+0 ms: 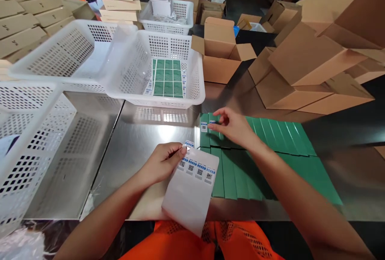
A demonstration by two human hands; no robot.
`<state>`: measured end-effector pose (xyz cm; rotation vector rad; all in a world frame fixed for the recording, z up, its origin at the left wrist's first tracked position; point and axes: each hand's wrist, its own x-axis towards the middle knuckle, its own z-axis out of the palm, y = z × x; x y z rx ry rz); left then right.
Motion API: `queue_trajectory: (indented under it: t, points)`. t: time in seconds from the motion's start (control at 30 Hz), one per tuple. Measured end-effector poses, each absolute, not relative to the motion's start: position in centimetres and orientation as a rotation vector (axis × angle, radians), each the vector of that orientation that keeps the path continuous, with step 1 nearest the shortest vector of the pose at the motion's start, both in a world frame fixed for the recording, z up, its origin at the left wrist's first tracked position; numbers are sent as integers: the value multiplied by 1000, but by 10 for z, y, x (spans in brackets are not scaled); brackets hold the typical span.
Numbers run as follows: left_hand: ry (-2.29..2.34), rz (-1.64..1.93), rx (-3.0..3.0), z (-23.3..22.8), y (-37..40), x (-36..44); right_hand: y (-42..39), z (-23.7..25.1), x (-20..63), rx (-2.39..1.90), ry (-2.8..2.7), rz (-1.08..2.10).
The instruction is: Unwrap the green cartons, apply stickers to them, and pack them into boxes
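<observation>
Left hand (164, 163) is pinching the label sheet (191, 190) at its top edge, fingers closed on it, sheet hanging over the bench (135, 140) edge; right hand (236, 127) is pressing a label (212, 122) onto the far-left green cards (255, 160), fingers bent on the card, whether anything is gripped can't be told. Progress looks early: two labels showing on the fanned card row, the rest bare, four QR labels sitting in the sheet's top row plus one lifting at the corner. Labels are reading small, white with blue header; a basket (168, 71) behind is holding a green gridded sheet.
</observation>
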<state>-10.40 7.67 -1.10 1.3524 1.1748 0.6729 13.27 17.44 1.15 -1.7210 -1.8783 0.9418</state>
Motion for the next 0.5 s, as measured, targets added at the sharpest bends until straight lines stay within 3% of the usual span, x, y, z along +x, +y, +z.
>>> queue_trajectory:
  t: [0.07,0.13,0.33,0.4,0.5]
  points:
    - [1173,684,1346,-12,76,-104,150,12,119,-1471,-1885,1154]
    - [1154,691,1278,-13,76,-104,128,10,104,-1273,-1957,1164]
    - [1127,650,1119,-11,78,-106,101,10,93,-630,-2197,620]
    - [1149,611,1219,-8,80,-112,102,20,105,-652,-2097,704]
    - [1136,489,1392,-1,84,-130,106,29,129,-1072,-1816,1024]
